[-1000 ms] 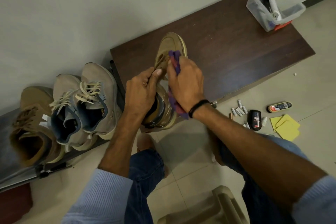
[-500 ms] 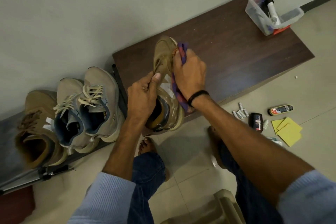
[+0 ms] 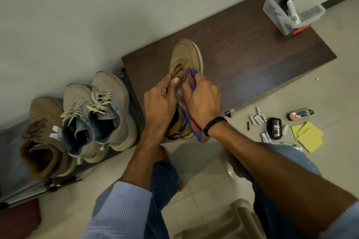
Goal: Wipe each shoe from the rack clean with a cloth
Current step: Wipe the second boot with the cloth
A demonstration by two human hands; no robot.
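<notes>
The right hand (image 3: 202, 101) was curled round a purple cloth (image 3: 191, 78) and pressed it against the right flank of the tan shoe (image 3: 184, 54), beside the lacing. The left hand (image 3: 159, 101) pinched the shoe at its lacing between thumb and fingers, steadying it. The shoe stood on the dark wooden tabletop (image 3: 252, 50), heel at the near edge and toe toward the wall.

Recommended procedure, as judged:
- Anchor the shoe firmly with the left hand.
- Make long strokes from heel to toe.
- Refold the cloth to a fresh face.
- Cover the sole seam.
- Turn the shoe to reach the left flank.

On the rack (image 3: 64, 180) to the left sat a grey pair (image 3: 104, 103) and a second tan shoe (image 3: 42, 137). A clear tub (image 3: 314, 10) occupied the table's far corner. A polish tin (image 3: 301, 114) and yellow sheets (image 3: 308, 136) lay on the tiled floor (image 3: 204, 170).
</notes>
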